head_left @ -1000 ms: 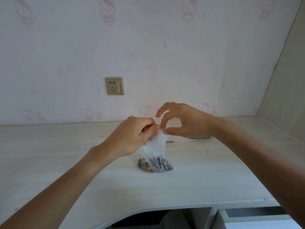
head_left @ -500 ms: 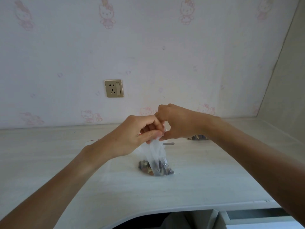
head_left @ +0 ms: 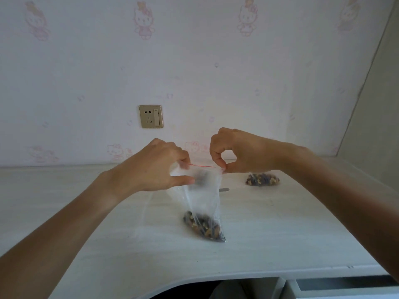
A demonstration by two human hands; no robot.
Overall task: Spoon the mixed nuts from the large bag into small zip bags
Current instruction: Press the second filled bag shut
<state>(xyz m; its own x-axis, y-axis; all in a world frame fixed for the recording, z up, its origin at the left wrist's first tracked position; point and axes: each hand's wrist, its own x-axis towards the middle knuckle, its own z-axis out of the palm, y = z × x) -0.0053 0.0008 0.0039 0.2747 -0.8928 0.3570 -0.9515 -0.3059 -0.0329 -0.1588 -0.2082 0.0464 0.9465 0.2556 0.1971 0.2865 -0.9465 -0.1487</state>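
Observation:
A small clear zip bag (head_left: 201, 199) with a red zip line stands on the pale desk (head_left: 269, 234), a heap of mixed nuts (head_left: 204, 226) in its bottom. My left hand (head_left: 159, 167) pinches the bag's top left corner between thumb and fingers. My right hand (head_left: 235, 152) pinches the top right corner, so the zip edge is stretched flat between both hands. Behind the bag a grey spoon handle (head_left: 224, 189) pokes out on the desk. A second bag of mixed nuts (head_left: 263, 179) lies farther back on the right.
A gold wall socket (head_left: 150, 116) sits on the patterned wall behind. A side panel (head_left: 371, 117) closes the desk on the right. The desk's front edge curves inward, with a drawer (head_left: 345, 290) below at the right.
My hands were close together at the bag's top; they have now moved apart along the zip edge, the right hand sliding to the right corner, and the bag top is pulled flat.

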